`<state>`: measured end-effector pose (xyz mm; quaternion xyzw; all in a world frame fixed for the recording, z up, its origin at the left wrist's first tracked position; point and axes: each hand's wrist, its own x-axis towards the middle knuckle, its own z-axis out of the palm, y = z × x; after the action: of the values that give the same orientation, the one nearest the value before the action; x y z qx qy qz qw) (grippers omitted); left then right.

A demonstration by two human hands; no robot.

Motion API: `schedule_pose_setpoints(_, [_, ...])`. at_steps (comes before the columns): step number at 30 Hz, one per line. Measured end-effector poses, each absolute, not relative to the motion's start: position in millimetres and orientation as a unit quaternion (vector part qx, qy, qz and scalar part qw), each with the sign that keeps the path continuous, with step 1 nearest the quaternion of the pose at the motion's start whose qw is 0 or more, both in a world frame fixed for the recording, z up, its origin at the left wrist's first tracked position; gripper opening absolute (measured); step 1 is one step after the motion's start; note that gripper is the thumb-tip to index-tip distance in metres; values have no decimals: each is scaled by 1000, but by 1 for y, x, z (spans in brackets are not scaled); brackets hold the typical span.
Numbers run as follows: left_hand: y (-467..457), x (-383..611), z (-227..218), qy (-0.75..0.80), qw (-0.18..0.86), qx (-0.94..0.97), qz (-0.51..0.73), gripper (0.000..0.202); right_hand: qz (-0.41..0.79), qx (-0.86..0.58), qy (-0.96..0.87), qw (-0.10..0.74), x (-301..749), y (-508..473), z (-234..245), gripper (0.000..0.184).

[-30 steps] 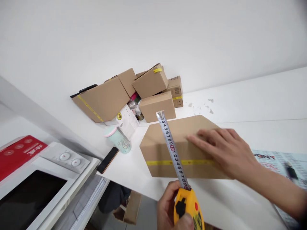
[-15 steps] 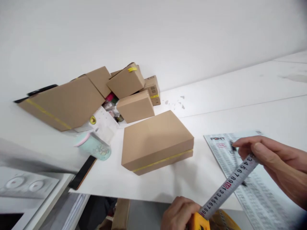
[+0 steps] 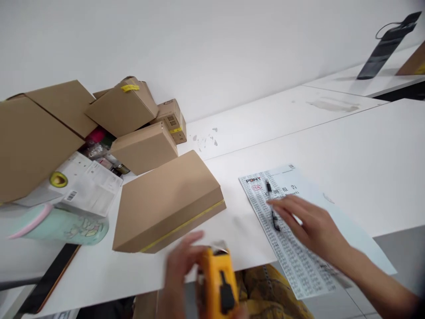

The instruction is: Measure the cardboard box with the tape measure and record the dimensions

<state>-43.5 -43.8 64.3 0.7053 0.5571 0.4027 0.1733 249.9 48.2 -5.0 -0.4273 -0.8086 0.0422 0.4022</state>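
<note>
Left hand curled round the yellow tape measure, low at the table's near edge. Grip looks like a whole-hand wrap, sensible for a chunky case; mouth points away from the person, metal end at the opening, no length of blade out, so one hand is enough to carry it. Hand is motion-blurred, so exact finger placement is hard to call.

Right hand is over the paper, fingers half bent, thumb and index drawn close, tips right at the pen. Can't tell whether they have hold of it or only touch it. Pen lies on the printed sheet, probably kept there to be in easy reach of that hand. Paper sits on the right of the table, its near end seeming to run past the edge, likely to bring it close to the person.

Box rests flat on the table left of the paper, broad face up, yellow strip along the side toward the person. Neither hand touches it; lying on a wide face, it should stay put unheld. Behind it, other boxes are piled near the wall, leaning close together, presumably to save space. Cup lies tilted at far left.
</note>
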Motion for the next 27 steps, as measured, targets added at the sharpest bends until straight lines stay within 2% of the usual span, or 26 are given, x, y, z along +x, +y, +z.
schedule_pose_setpoints(1, [-37, -52, 80, 554, 70, 739, 377, 69, -26, -452, -815, 362, 263, 66, -13, 28])
schedule_pose_setpoints(2, [-28, -59, 94, 575, -10, 734, 360, 74, -91, -468, -823, 311, 274, 82, -20, 32])
schedule_pose_setpoints(4, [-6, -68, 119, 616, -118, 684, 374, 83, -177, -440, -858, 197, 292, 111, -33, 46])
schedule_pose_setpoints(7, [37, -75, 134, 648, -203, 667, 306, 78, -269, -335, -898, 92, 301, 136, -42, 48])
schedule_pose_setpoints(11, [86, -93, 118, 665, -237, 675, 213, 72, -300, -262, -916, 46, 300, 148, -41, 37])
schedule_pose_setpoints(13, [97, -102, 108, 670, -218, 686, 184, 59, -277, -258, -923, 69, 303, 149, -39, 33])
schedule_pose_setpoints(15, [97, -104, 101, 652, -234, 698, 182, 49, -226, -279, -924, 130, 310, 146, -36, 27])
schedule_pose_setpoints(19, [71, -60, 88, 497, -299, 761, 292, 47, -45, -486, -807, 332, 319, 123, -34, 21])
schedule_pose_setpoints(21, [53, -18, 71, 408, -216, 820, 338, 47, 113, -582, -686, 422, 317, 106, -36, 18])
schedule_pose_setpoints(23, [40, 29, 46, 314, -58, 885, 339, 37, 266, -599, -593, 467, 313, 92, -39, 20])
schedule_pose_setpoints(25, [35, 69, 20, 306, 78, 916, 247, 32, 356, -586, -552, 474, 308, 83, -44, 27])
schedule_pose_setpoints(27, [37, 97, -2, 312, 145, 928, 143, 36, 392, -587, -530, 470, 305, 80, -49, 32])
